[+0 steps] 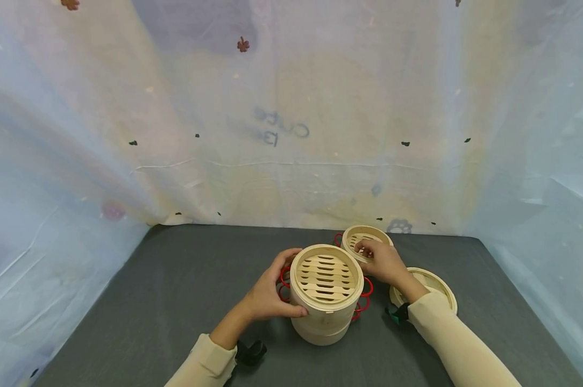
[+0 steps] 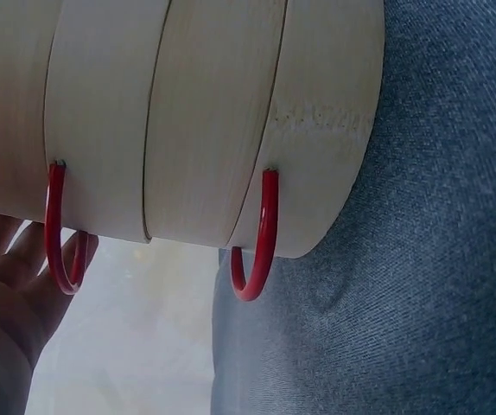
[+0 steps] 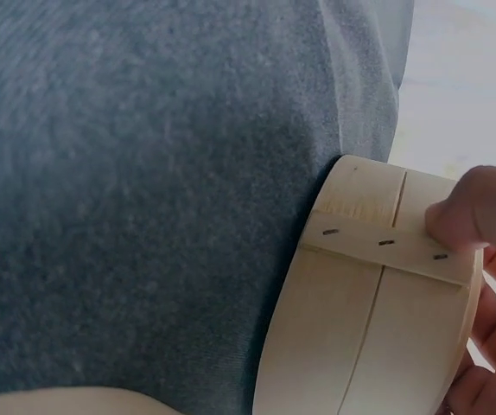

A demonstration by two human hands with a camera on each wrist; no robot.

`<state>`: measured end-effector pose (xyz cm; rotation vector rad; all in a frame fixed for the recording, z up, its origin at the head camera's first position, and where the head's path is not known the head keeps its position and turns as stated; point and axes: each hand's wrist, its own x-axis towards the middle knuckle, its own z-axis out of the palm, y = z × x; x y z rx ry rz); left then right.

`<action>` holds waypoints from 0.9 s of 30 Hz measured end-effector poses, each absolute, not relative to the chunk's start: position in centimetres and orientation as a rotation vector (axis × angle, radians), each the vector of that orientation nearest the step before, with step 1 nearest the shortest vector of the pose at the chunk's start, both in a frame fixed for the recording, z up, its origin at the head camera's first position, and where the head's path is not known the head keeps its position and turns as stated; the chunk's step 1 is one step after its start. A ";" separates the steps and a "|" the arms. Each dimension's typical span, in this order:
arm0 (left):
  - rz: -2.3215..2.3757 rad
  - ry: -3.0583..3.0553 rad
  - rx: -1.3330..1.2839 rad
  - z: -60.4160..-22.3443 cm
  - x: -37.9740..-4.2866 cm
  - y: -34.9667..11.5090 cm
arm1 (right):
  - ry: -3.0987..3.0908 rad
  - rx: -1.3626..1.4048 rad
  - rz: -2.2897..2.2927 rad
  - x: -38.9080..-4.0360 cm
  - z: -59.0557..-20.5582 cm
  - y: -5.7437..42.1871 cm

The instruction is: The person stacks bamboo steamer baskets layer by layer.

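Observation:
A tall stack of bamboo steamer baskets (image 1: 320, 325) stands in the middle of the table, its slatted top facing up. My left hand (image 1: 268, 294) grips it near the top, thumb on the near side and fingers round the far side. Red ring handles (image 2: 267, 225) stick out from its sides. Behind it and to the right is another slatted steamer basket (image 1: 369, 233). With thumb outside and fingers inside the rim, my right hand (image 1: 384, 262) grips this basket. In the right wrist view, the thumb (image 3: 468, 216) presses its wooden wall (image 3: 352, 337).
A round bamboo lid (image 1: 441, 285) lies on the right of the table, partly behind my right forearm. Dark grey cloth (image 1: 175, 301) covers the table. Translucent plastic sheeting (image 1: 320, 107) hangs behind and at both sides.

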<state>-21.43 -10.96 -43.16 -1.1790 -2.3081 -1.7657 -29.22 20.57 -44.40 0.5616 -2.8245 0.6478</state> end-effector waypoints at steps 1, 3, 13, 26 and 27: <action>-1.775 -2.308 -1.178 -43.1 -21.5 -11.0 | -2.824 0.560 0.648 -29.2 -44.3 20.6; -1.786 -2.307 -1.180 -43.1 -21.5 -11.0 | -2.826 0.557 0.647 -29.2 -44.2 20.7; -1.826 -2.300 -1.187 -43.3 -21.6 -11.1 | -2.824 0.532 0.699 -28.7 -43.5 20.9; -1.856 -2.306 -1.195 -43.2 -21.6 -11.2 | -2.791 0.505 0.711 -28.7 -42.7 21.1; -1.856 -2.306 -1.195 -43.2 -21.6 -11.2 | -2.791 0.497 0.714 -28.6 -42.6 21.1</action>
